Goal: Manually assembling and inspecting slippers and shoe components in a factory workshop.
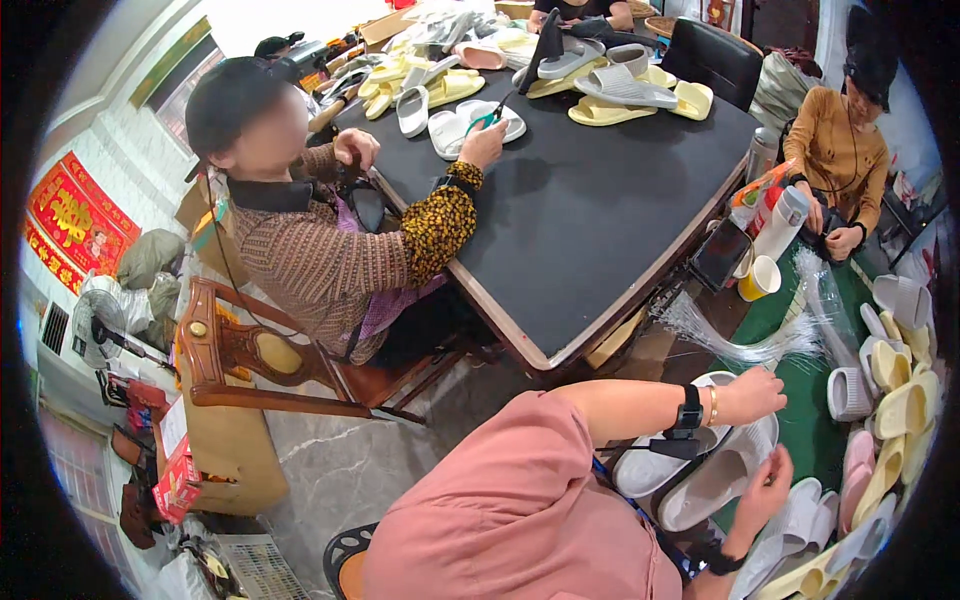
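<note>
My left hand [750, 397] comes from a pink sleeve, with a black watch and a bracelet at the wrist. Its fingers are pinched together above a pale grey slipper [705, 485]; anything between them is too small to make out. My right hand [764, 492], a black band on its wrist, sits lower at that slipper's right side. Its fingers are curled in, and what they hold, if anything, cannot be seen. A second pale slipper [645, 468] lies to the left, partly under my left forearm. Beyond my hands, a bundle of thin clear strands [745, 345] lies on a green surface [800, 425].
Yellow, pink, white and grey slippers [905, 400] crowd the right edge. A yellow cup [762, 278] and a white bottle [782, 225] stand beyond the strands. A dark table [600, 230] holds more slippers. One co-worker [310, 240] sits at left with green-handled scissors; another [840, 150] sits at far right.
</note>
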Motion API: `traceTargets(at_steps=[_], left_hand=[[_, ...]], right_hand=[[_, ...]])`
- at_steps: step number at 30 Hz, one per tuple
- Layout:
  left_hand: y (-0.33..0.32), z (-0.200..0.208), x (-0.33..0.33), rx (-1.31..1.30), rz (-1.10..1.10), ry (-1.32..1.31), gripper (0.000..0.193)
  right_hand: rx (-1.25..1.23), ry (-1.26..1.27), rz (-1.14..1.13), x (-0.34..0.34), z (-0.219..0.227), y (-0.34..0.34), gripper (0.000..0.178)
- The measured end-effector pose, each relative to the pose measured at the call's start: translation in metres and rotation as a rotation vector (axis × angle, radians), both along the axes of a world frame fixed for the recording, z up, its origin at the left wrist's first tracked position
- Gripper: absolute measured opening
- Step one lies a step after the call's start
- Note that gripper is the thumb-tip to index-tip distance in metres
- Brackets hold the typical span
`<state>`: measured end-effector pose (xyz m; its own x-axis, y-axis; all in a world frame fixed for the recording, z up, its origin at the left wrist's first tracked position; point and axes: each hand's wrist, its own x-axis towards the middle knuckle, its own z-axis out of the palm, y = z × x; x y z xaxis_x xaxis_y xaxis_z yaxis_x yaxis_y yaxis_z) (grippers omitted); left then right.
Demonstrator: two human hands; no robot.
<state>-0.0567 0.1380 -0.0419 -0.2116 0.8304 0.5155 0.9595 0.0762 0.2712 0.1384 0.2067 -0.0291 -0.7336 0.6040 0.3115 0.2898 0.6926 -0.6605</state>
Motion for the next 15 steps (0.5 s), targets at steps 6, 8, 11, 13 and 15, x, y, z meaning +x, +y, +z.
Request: traceTargets(at_steps=[6, 8, 11, 13, 15], left_hand=[[-0.012, -0.008, 0.010, 0.200, 0.006, -0.070, 0.004], [-0.012, -0.014, 0.012, 0.229, 0.059, -0.191, 0.005], [-0.015, -0.025, 0.011, 0.204, 0.022, -0.439, 0.010], [-0.015, -0.020, 0.014, 0.109, 0.008, -0.737, 0.016], [-0.026, -0.018, 0.009, 0.178, 0.025, -0.756, 0.017]], right_hand=[[0.069, 0.207, 0.140, -0.058, -0.014, 0.039, 0.019], [-0.418, 0.003, 0.247, -0.065, -0.006, 0.039, 0.015], [-0.443, 0.042, 0.248, -0.064, -0.016, 0.030, 0.012], [-0.414, 0.127, 0.181, -0.061, -0.025, 0.028, 0.014], [-0.475, 0.102, 0.163, -0.070, -0.018, 0.019, 0.017]])
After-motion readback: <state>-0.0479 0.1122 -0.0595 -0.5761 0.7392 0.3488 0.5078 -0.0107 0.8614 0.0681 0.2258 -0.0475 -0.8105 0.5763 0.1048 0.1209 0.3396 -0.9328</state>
